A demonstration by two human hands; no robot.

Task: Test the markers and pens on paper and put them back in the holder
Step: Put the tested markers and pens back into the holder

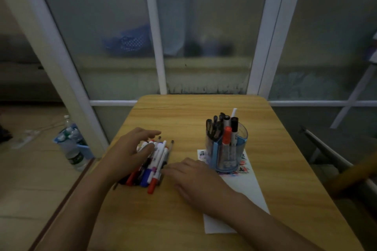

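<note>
Wood-grain yellow, the table (183,112) fills the lower middle of the frame, and we have both hands on it. Our left hand (130,149) rests over the far end of a loose pile of markers and pens (155,165) at centre left, fingers spread and lightly bent, gripping nothing. Our right hand (193,177) lies flat just right of the pile, fingertips (166,169) touching its edge. The blue holder (226,149) (already stocked with several pens) stands upright at centre right on the scribbled white paper (244,189). Water bottles (71,144) stand on the floor at the left.
</note>
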